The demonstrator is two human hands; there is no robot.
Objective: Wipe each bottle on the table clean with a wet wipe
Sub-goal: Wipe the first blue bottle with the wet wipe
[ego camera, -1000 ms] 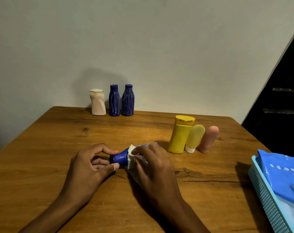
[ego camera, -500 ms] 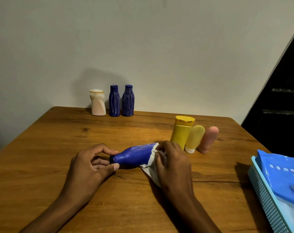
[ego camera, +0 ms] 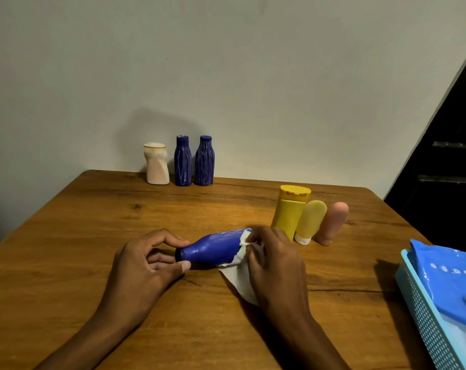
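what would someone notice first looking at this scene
Front and centre, a blue bottle lies on its side on the wooden table; the left hand pinches its cap end while the right hand holds a white wipe at its base. Three bottles stand by the wall.

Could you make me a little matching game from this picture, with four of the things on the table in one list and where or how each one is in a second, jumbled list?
Things:
1. blue bottle
2. wet wipe
3. white bottle
4. yellow bottle

States:
A. upright at the table's far edge
B. lying on its side, held at the cap end
C. upright beside two tubes
D. gripped against a bottle's base end

Pairs: 1-B, 2-D, 3-A, 4-C
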